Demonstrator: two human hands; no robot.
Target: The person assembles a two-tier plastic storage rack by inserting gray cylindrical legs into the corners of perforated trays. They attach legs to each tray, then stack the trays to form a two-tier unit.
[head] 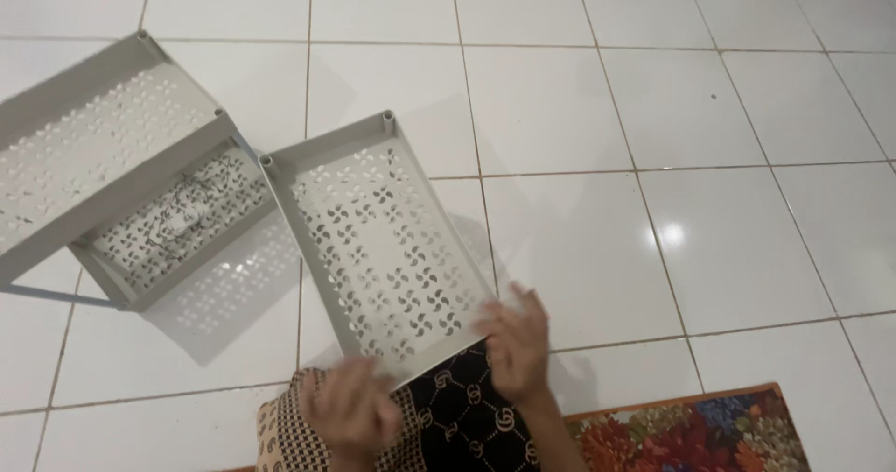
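Note:
A grey plastic shelf tray [383, 248] with pinwheel-shaped holes and short corner sockets lies slanted in front of me, its near edge over my lap. My left hand [350, 407] is blurred and grips the tray's near edge from below. My right hand [513, 341] holds the near right corner, fingers spread along the rim. To the left stands a partly built grey rack, with an upper tier [89, 145] and a lower tier [173, 220] of the same perforated kind. The tray's far left corner nearly touches the rack's lower tier.
The floor [653, 108] is glossy white tile with grey grout lines. A floral rug [691, 430] with an orange border lies at the bottom right. My black and tan patterned clothing [457, 416] shows under the tray.

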